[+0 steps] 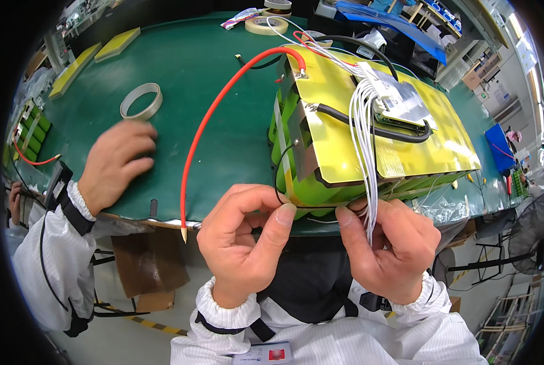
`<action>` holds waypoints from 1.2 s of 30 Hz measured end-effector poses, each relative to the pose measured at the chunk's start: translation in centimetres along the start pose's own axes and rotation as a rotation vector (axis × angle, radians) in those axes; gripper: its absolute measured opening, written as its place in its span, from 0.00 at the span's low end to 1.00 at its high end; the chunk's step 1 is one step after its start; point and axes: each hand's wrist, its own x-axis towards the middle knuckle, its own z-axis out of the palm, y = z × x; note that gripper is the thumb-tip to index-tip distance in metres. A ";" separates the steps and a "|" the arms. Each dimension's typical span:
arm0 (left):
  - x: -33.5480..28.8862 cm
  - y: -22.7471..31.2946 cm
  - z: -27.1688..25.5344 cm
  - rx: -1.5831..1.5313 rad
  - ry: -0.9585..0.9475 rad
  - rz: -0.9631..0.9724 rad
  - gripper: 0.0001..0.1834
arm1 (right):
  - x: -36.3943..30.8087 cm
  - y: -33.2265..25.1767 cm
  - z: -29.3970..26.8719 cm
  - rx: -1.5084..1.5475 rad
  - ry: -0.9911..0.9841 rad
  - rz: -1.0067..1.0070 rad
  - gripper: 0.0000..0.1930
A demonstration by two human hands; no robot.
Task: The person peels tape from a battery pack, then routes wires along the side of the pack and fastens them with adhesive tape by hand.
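A battery pack of green cells (pixel 311 193) with yellow insulating boards (pixel 329 97) stands at the table's near edge. From its left end a thin black wire (pixel 313 208) loops down and runs across the pack's front. My left hand (pixel 244 237) pinches this wire between thumb and forefinger. At its other stretch, my right hand (pixel 390 243) closes thumb against fingers on the same wire. A bundle of white wires (pixel 363 134) hangs from the circuit board (pixel 400 100) down against my right hand. A thick red cable (pixel 202 125) arcs from the pack, its bare tip beside my left hand.
Another person's hand (pixel 119 161) reaches over the green table (pixel 180 73) at left, near a tape roll (pixel 141 101). More tape rolls (pixel 266 25) lie at the back. A second pack (pixel 31 131) sits far left. A fan (pixel 533 237) stands at right.
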 end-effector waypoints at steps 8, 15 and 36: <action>0.6 -0.3 0.4 -0.017 -0.009 0.029 0.07 | 0.2 0.1 0.1 -0.006 0.011 0.006 0.10; 0.5 -1.3 -0.8 -0.100 0.107 -0.024 0.06 | 0.0 0.5 -2.4 0.213 0.083 -0.045 0.17; -0.2 -2.2 -3.6 -0.185 0.017 -0.138 0.02 | -2.3 25.6 -14.1 -0.544 -0.148 0.661 0.15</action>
